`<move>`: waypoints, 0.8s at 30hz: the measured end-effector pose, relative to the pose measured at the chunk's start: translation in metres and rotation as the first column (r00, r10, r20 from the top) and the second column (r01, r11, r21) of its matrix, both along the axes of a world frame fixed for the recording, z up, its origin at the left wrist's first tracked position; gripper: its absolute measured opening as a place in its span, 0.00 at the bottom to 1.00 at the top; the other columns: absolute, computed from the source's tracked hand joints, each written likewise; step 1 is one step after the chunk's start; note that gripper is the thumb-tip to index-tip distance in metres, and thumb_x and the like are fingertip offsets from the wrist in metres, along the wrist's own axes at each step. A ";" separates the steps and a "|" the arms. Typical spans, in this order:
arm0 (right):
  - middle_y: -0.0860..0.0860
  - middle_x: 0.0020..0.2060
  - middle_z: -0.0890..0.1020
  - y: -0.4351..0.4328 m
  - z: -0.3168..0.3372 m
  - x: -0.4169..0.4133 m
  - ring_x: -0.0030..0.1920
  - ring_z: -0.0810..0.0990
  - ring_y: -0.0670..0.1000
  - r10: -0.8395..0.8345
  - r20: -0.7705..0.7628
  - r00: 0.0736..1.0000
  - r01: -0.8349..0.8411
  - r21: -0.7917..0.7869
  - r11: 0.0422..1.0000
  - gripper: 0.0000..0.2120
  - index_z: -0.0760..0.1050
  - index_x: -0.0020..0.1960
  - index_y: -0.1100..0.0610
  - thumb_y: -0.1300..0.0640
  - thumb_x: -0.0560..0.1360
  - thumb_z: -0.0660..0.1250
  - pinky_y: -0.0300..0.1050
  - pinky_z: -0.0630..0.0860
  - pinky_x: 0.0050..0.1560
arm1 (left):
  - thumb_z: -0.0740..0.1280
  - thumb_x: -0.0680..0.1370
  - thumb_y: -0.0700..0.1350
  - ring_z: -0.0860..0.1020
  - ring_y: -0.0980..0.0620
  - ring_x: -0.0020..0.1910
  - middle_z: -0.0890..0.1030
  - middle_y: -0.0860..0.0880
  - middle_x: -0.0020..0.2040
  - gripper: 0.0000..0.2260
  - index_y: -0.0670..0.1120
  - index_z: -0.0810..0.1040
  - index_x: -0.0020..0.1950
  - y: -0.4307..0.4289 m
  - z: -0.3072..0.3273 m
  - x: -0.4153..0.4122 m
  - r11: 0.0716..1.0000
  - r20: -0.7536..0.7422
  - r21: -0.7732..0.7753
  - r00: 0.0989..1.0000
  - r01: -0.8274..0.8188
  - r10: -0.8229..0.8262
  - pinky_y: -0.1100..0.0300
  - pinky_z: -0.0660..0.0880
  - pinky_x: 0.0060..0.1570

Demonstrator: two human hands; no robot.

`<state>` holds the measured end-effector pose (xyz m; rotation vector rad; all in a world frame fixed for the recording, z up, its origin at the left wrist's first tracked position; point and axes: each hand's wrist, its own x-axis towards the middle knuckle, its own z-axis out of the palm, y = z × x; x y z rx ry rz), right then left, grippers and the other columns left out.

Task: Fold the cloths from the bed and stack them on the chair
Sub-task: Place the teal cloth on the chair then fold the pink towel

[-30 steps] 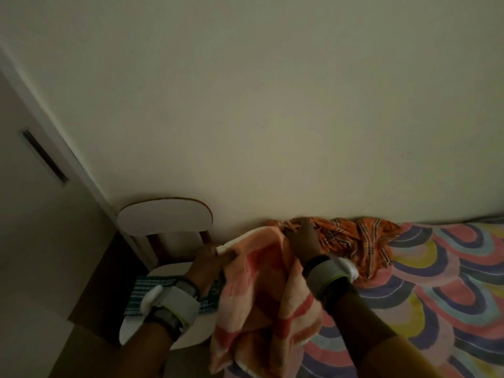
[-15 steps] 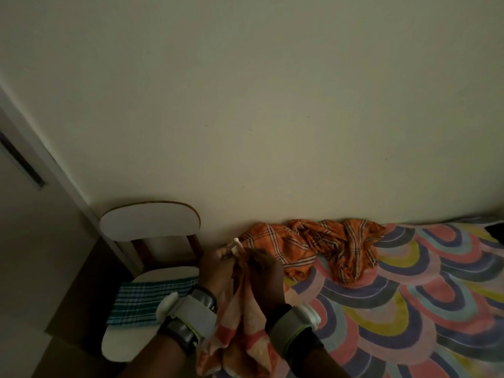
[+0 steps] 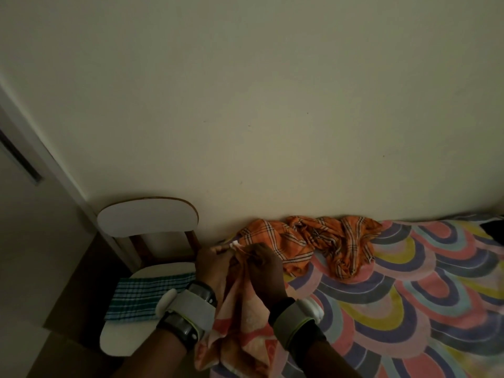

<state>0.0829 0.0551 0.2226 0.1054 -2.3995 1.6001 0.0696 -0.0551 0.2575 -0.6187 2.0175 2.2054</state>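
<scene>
My left hand (image 3: 211,264) and my right hand (image 3: 266,270) are side by side, both pinching the top edge of a peach and orange striped cloth (image 3: 242,334). It hangs doubled between my wrists, down over the near corner of the bed. A crumpled orange plaid cloth (image 3: 313,241) lies on the bed (image 3: 409,296) against the wall, just beyond my right hand. To the left stands a white chair (image 3: 148,219), and a folded green and white checked cloth (image 3: 139,298) lies flat on its seat.
The bed has a sheet of coloured arches and runs off to the right along the plain wall (image 3: 272,105). A white door frame (image 3: 41,154) and dark floor lie left of the chair. A dark item (image 3: 493,229) shows at the right edge.
My hands came together from about a cloth's width apart, bringing the striped cloth's top corners together so it hangs doubled. They have barely moved in the last half second.
</scene>
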 end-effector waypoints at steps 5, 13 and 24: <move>0.47 0.38 0.78 0.006 0.018 -0.005 0.38 0.75 0.44 0.092 0.110 0.990 -0.102 0.086 0.991 0.06 0.76 0.44 0.54 0.53 0.76 0.64 0.39 0.70 0.35 | 0.60 0.77 0.38 0.78 0.43 0.45 0.80 0.38 0.48 0.08 0.43 0.79 0.44 -0.002 0.010 0.001 0.988 0.045 -0.080 0.990 0.133 -0.130 0.47 0.77 0.52; 0.54 0.39 0.82 0.018 0.021 -0.018 0.37 0.75 0.48 0.107 0.021 0.994 -0.109 0.253 0.961 0.08 0.79 0.44 0.60 0.64 0.74 0.61 0.39 0.69 0.35 | 0.69 0.73 0.37 0.83 0.47 0.45 0.84 0.42 0.45 0.04 0.44 0.81 0.45 -0.004 0.022 -0.003 0.915 -0.115 -0.329 0.952 0.234 -0.285 0.52 0.80 0.49; 0.46 0.44 0.83 0.050 0.093 -0.035 0.46 0.82 0.42 0.187 -0.094 0.978 -0.187 0.008 0.982 0.14 0.80 0.50 0.55 0.71 0.73 0.64 0.39 0.78 0.48 | 0.71 0.72 0.48 0.79 0.58 0.39 0.81 0.53 0.38 0.06 0.48 0.76 0.41 -0.002 0.054 -0.022 0.716 -0.373 -0.681 0.767 0.156 -0.522 0.67 0.75 0.37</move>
